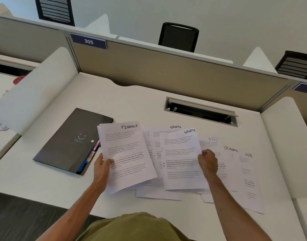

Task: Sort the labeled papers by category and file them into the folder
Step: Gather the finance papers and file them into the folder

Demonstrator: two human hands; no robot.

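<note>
Sorting is in hand, nothing filed yet: just right of the closed dark folder (pixel 71 141), the left hand (pixel 101 165) grips the FINANCE papers (pixel 128 153), thumb curled over their edge; further right of the folder the right hand (pixel 208 162) pinches the top SPORTS sheet (pixel 180 157). HR sheets (pixel 213 139) lie farthest from the folder. Next, probably: stack like labels, then open the folder

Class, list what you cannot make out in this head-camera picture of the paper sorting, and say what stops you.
All in the head view:
1. Finance sheet: the body text is too small and blurred to read.
2. Lower sheets: their labels are covered by the Sports sheet and the papers on top.
3. Folder tabs: the writing is blurred and too small.
4. Number plate at the right: its number is cut off by the frame edge.
</note>
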